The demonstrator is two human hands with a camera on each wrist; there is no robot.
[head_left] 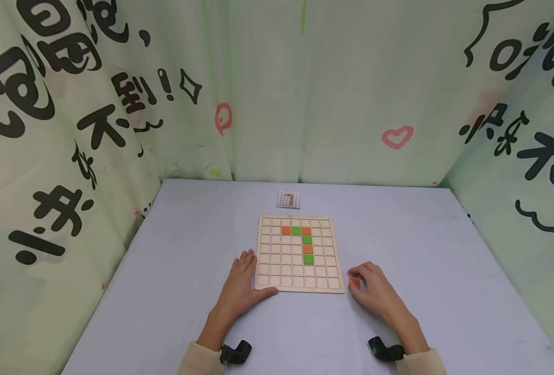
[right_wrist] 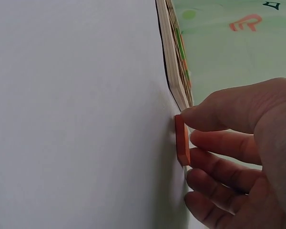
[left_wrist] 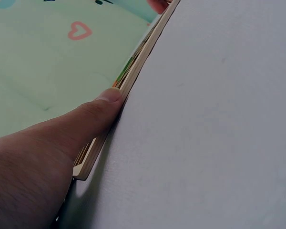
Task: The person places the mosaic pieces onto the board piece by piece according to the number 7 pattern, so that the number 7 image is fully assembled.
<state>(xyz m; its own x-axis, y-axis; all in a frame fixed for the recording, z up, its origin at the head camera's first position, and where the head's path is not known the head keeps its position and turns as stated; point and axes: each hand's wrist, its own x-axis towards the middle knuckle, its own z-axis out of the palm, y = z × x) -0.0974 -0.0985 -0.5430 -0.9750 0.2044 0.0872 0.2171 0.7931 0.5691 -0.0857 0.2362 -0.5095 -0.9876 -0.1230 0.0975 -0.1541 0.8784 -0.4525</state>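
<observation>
A wooden grid board (head_left: 300, 290) lies flat on the table, holding orange and green square tiles in an upside-down L. The row's left end is an orange tile (head_left: 286, 230); the column's bottom is a green tile (head_left: 308, 259). My left hand (head_left: 239, 286) rests against the board's left side, fingers extended, its thumb on the near edge, as the left wrist view also shows. Just off the board's lower right corner, my right hand (head_left: 377, 291) pinches a loose orange tile (right_wrist: 182, 140) between thumb and fingers. In the right wrist view the tile stands near the tabletop.
Behind the board sits a small card (head_left: 288, 199) printed with a grid and a coloured pattern. A white cloth covers the table (head_left: 398, 234). Pale green curtains (head_left: 352, 94) with black lettering surround its back and sides. Both wrists carry black devices (head_left: 236, 352).
</observation>
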